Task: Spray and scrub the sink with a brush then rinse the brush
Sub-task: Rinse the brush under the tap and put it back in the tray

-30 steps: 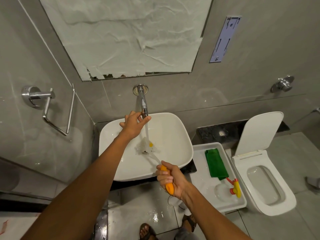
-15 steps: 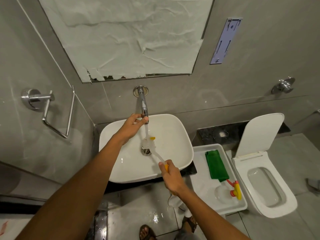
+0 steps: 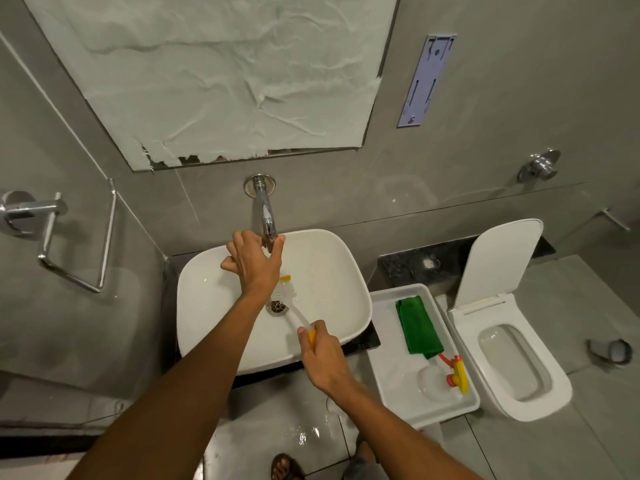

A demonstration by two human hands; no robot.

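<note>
Left hand [image 3: 254, 263] pinched on tap [image 3: 266, 216] spout end, likely working the flow. Right hand [image 3: 323, 355] closed around brush [image 3: 294, 311] handle, head held low in sink [image 3: 332, 271] over drain [image 3: 277, 307], presumably placed for rinsing. No stream clearly visible.

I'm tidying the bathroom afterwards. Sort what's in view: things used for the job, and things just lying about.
In use: brush, sink, tap, left hand, right hand.

Lying about: green cloth, spray bottle, white tray, toilet, towel holder.
</note>
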